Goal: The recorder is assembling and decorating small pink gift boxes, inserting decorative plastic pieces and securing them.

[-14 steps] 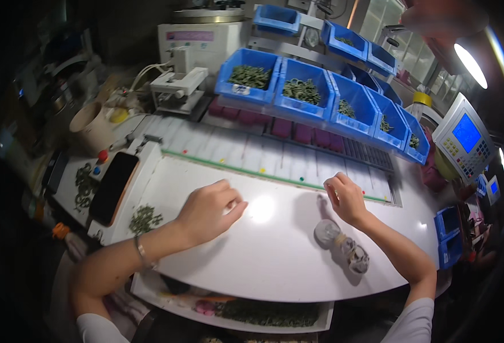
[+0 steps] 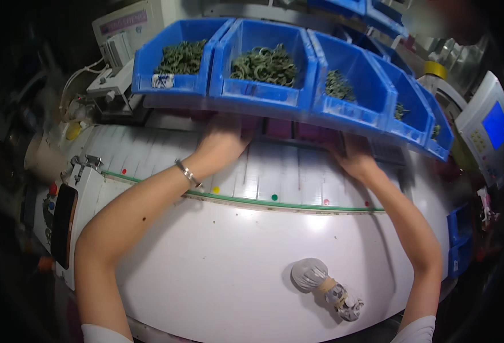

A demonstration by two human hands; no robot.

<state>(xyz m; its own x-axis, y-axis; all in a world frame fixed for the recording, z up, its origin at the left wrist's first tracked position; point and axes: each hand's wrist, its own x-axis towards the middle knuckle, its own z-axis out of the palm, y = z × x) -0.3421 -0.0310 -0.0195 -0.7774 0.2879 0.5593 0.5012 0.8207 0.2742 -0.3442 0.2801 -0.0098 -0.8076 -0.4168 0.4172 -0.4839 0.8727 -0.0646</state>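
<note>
Both my hands reach forward beneath the lower row of blue bins. My left hand [image 2: 222, 147] is over the back of the white, lined strip, close to the purple blocks [image 2: 278, 128] under the shelf. My right hand [image 2: 357, 159] is at the right end of those blocks, by a dark slatted part. Blur and the bins' shadow hide the fingers of both, so any grip does not show. The blue bins [image 2: 258, 94] hold small curled green-grey pieces. On the white tabletop [image 2: 206, 274] lies a wrapped grey bundle [image 2: 310, 275] tied with tan bands.
Coloured dots and a green edge [image 2: 246, 200] run along the front of the lined strip. A dark phone [image 2: 64, 226] rests at the left. To the right stand a scale with a blue screen [image 2: 494, 126] and small blue bins [image 2: 460, 257]. A white device [image 2: 112, 88] stands back left.
Both hands have moved forward from above the tabletop to under the blue bins. The view has shifted, so the bins look larger. The small green pile at the left is out of sight.
</note>
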